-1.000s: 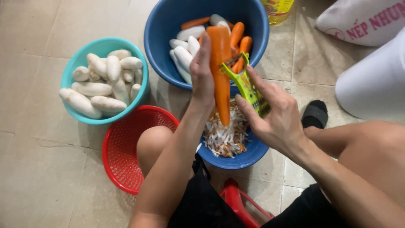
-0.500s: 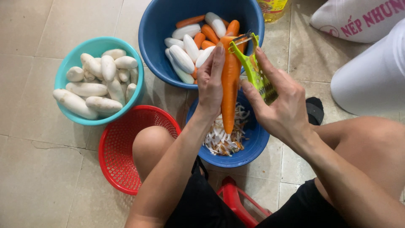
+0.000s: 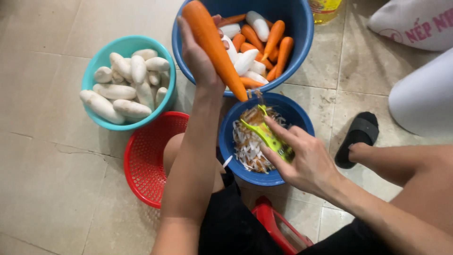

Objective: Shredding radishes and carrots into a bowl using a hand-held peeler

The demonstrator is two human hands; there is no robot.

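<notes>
A: Head view. Left hand (image 3: 200,59) at 12 o'clock, fingers clamped around carrot (image 3: 214,45); top end cut off by frame.

B: Right hand (image 3: 302,158)?

A: At 4 o'clock, closed on green peeler (image 3: 264,134) over small blue bowl (image 3: 302,118) of peelings; peeler handle hidden in palm.
</notes>
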